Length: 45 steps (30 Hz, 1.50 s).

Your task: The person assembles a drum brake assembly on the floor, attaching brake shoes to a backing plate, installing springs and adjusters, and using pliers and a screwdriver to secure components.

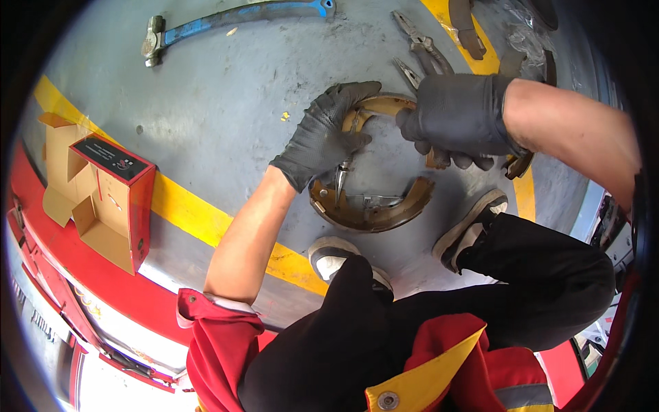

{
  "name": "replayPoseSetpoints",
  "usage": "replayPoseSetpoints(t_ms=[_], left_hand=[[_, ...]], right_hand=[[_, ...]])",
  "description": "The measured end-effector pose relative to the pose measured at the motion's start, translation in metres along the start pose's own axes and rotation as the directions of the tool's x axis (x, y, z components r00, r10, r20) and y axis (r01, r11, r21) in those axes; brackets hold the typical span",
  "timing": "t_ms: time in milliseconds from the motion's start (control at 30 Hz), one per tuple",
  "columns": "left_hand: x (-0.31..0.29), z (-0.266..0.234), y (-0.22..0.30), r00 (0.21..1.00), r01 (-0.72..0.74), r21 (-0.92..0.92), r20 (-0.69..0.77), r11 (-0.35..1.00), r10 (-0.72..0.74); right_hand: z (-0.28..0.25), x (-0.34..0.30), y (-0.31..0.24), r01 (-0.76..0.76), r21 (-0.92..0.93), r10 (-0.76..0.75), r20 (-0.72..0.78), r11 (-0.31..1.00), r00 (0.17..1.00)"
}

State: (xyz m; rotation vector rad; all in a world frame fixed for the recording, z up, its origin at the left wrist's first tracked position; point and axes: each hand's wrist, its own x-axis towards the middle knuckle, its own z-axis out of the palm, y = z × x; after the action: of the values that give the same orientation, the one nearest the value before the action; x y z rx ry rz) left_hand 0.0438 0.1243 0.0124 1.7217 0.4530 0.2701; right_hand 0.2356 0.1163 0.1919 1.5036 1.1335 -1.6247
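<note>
My left hand (326,130), in a black glove, grips the left end of the upper curved brake shoe (388,104), thumb inside the arc and fingers over its outer side. My right hand (456,117), also gloved, is curled over the same shoe's right part; a tan end shows beneath its fingers. The glove hides the rest of what it covers. Nearer my feet lies the lower brake shoe (374,220), dark brown. A metal adjuster rod (340,180) runs from below my left hand to this shoe's left end. A thin spring (374,199) crosses inside its arc.
A blue-handled hammer (240,17) lies at the far left. Pliers (425,48) lie just beyond my right hand. More brake shoes (467,31) and clear plastic wrap (528,34) are at the far right. An opened red-black box (113,189) stands left, beside a red cabinet (82,264).
</note>
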Motion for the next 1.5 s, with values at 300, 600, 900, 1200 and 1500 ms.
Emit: replayPoseSetpoints(t_ms=[300,600,900,1200,1500], left_hand=[[-0.002,0.004,-0.004,0.995,-0.011,0.023,-0.100,1.000,0.013],[-0.005,0.008,-0.004,0.985,-0.027,-0.055,-0.174,0.998,0.017],[-0.007,0.013,-0.005,0.977,0.012,-0.231,-0.204,0.973,-0.060],[-0.006,0.024,-0.019,0.942,-0.064,-0.140,-0.336,0.988,0.014],[-0.006,0.027,-0.021,0.931,0.019,-0.118,-0.359,0.993,-0.060]], right_hand=[[-0.025,-0.012,-0.044,-0.067,-0.021,0.066,-0.022,0.998,0.998],[-0.038,0.003,-0.092,-0.380,-0.077,0.387,0.151,0.922,0.910],[-0.037,0.015,-0.120,-0.329,-0.265,0.375,0.147,0.907,0.915],[-0.038,0.021,-0.135,-0.106,-0.617,0.268,0.176,0.780,0.947],[-0.026,0.020,-0.134,0.240,-0.888,0.083,0.294,0.391,0.952]])
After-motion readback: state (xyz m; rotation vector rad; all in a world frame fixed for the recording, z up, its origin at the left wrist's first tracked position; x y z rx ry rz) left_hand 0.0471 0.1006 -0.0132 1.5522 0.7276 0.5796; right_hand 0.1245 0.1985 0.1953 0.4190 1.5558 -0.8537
